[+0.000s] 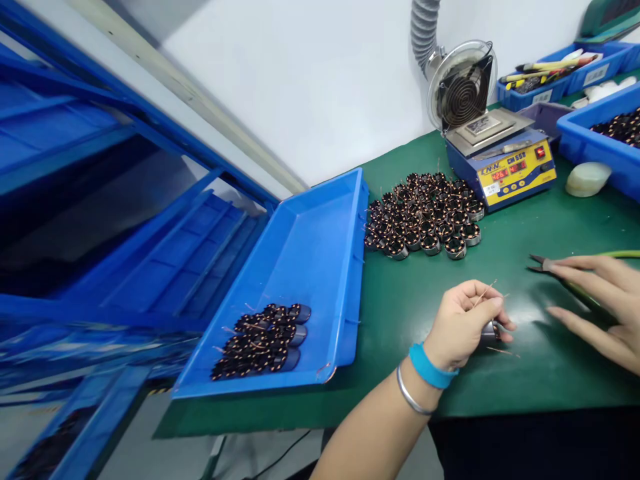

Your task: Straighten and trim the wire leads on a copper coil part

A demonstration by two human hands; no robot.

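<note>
Over a green tabletop (400, 300), the left hand (465, 317) pinches a black copper-wound ring (489, 333), the right hand (610, 300) splays at green-handled metal cutters (547, 265), grip unclear: trimming, seemingly, wants them closer

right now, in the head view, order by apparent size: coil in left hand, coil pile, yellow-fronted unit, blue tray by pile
Blue tray
Coil pile, yellow-fronted unit: too alike to rank
Coil in left hand
</note>
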